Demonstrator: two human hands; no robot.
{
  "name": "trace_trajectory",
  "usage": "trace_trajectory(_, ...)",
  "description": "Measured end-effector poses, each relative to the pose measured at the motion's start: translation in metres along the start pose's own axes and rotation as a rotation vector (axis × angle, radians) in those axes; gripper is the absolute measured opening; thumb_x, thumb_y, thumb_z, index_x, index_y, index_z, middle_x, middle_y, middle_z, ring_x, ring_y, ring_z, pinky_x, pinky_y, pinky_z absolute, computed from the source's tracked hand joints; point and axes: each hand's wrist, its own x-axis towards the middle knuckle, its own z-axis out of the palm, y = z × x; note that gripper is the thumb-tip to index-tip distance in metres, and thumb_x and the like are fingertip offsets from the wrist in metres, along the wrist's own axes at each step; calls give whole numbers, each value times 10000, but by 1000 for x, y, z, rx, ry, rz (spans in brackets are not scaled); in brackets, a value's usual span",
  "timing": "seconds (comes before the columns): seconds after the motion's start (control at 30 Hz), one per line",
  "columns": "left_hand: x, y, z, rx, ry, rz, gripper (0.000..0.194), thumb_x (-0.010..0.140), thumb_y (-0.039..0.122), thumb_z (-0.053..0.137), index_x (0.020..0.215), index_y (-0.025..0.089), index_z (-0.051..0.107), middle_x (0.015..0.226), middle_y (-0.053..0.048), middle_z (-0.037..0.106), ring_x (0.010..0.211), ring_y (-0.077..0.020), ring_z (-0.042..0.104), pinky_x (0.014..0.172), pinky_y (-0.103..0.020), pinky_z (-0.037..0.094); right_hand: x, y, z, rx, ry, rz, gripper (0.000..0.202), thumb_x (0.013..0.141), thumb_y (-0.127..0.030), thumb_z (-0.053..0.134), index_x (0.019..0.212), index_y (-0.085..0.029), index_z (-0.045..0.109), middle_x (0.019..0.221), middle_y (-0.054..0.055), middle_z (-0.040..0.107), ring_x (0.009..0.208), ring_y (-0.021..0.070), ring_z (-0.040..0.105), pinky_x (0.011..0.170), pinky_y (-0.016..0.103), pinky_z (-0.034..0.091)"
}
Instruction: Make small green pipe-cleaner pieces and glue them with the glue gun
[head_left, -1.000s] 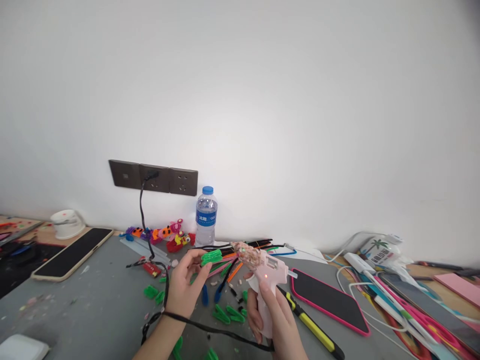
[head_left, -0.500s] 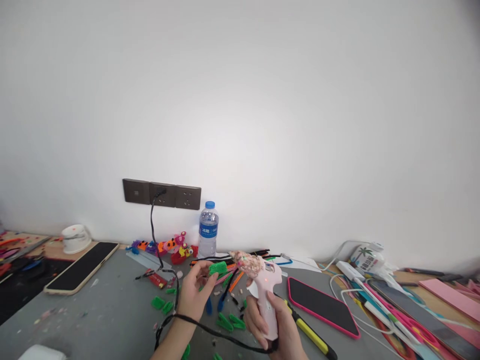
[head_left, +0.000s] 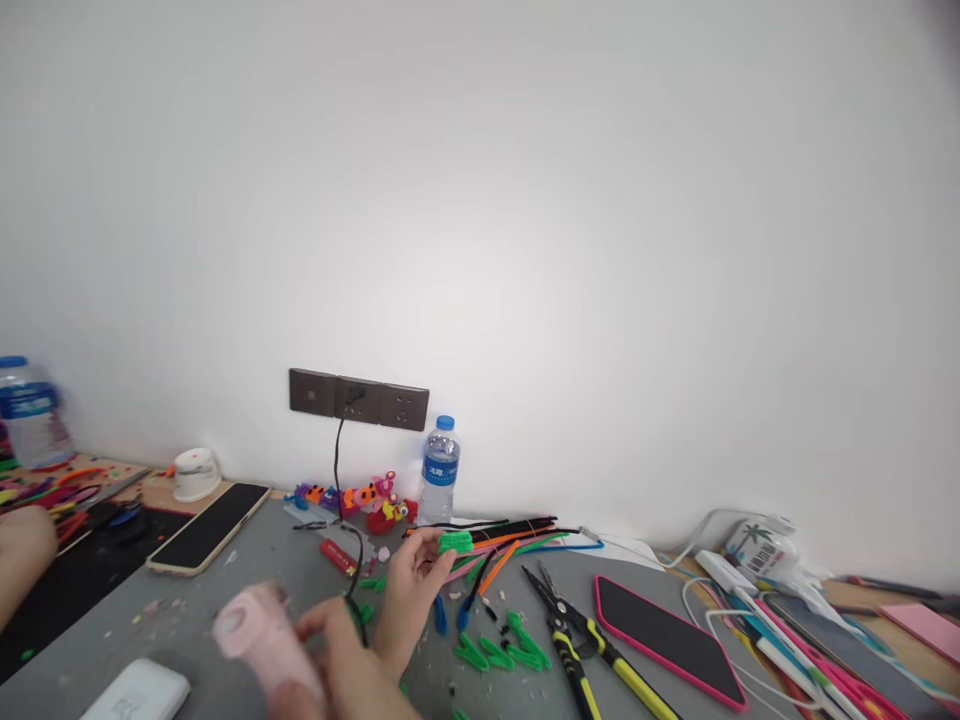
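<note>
Between the thumb and fingers of my left hand is a small green fuzzy piece, raised above the grey mat. My right hand has crossed in front of my left wrist and holds a pink glue gun, blurred by motion, over the left part of the mat. The black cord runs from the wall socket down toward my hands. Several bent green fuzzy pieces lie on the mat, right of my left hand. Yellow-and-black pliers rest open beside them.
A water bottle stands by the wall, near colourful fuzzy figures. Phones lie left and right. A white device is at the front left. Another person's arm shows at the left edge.
My right hand has swung the glue gun from the right of my left hand across to its left, uncovering the pliers. My left hand still holds the green piece. The view has shifted left.
</note>
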Motion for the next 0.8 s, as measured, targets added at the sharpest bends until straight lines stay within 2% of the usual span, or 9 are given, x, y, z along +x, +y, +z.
trace_trajectory(0.1, -2, 0, -1, 7, -21, -14, 282, 673, 405, 729, 831, 178, 676, 760, -54, 715, 770, -234, 671, 689, -298, 524, 22, -21, 29, -164, 3, 73, 419, 755, -224, 529, 1174, -218, 538, 951, 135, 723, 863, 377, 690, 706, 479, 514)
trace_trajectory(0.17, -3, -1, -1, 15, -13, -26, 282, 670, 409, 730, 823, 179, 671, 740, -46, 697, 752, -230, 660, 666, -292, 515, 39, -27, 43, -212, -54, -12, 544, 731, -192, 527, 1271, -140, 490, 1074, 228, 691, 954, 426, 674, 732, 526, 519)
trace_trajectory(0.27, -4, -1, 2, 8, -43, -26, 264, 699, 398, 709, 833, 175, 665, 747, -44, 685, 745, -220, 648, 664, -287, 505, 66, -27, 62, -283, -64, -121, 662, 714, -182, 546, 1339, -3, 424, 1183, 309, 611, 1042, 448, 633, 784, 553, 517)
trace_trajectory(0.37, -5, -1, 4, -9, -89, -28, 238, 710, 378, 704, 823, 175, 657, 751, -47, 686, 740, -215, 642, 660, -287, 505, 88, -26, 82, -356, -70, -73, 798, 720, -185, 565, 1417, 83, 284, 1222, 358, 566, 1069, 459, 613, 791, 573, 513)
trace_trajectory(0.47, -4, -1, 3, -7, -108, -44, 248, 707, 389, 706, 824, 176, 656, 758, -55, 688, 749, -223, 645, 665, -297, 513, 97, -29, 98, -401, -65, -22, 747, 758, -197, 558, 1415, 62, 315, 1244, 361, 549, 1083, 443, 607, 792, 556, 517)
trace_trajectory(0.6, -2, -2, -1, 21, -68, -66, 312, 702, 435, 706, 866, 175, 660, 799, -72, 690, 811, -247, 660, 712, -318, 520, 94, -33, 105, -424, -81, -53, 731, 734, -232, 601, 1398, -17, 385, 1251, 317, 566, 1046, 431, 626, 711, 526, 544)
trace_trajectory(0.73, -1, -3, -3, 22, -59, -47, 318, 700, 442, 708, 869, 177, 662, 796, -71, 700, 804, -251, 672, 706, -322, 527, 84, -28, 103, -526, -59, -198, 569, 702, -300, 645, 1211, -58, 572, 1118, 275, 644, 984, 436, 627, 727, 570, 531)
trace_trajectory(0.8, -1, -2, -3, 14, -68, -34, 310, 694, 432, 714, 856, 171, 666, 797, -72, 710, 800, -248, 677, 714, -323, 532, 76, -24, 96, -586, -10, -284, 521, 705, -331, 658, 1151, -68, 600, 1087, 257, 651, 970, 418, 618, 747, 568, 528)
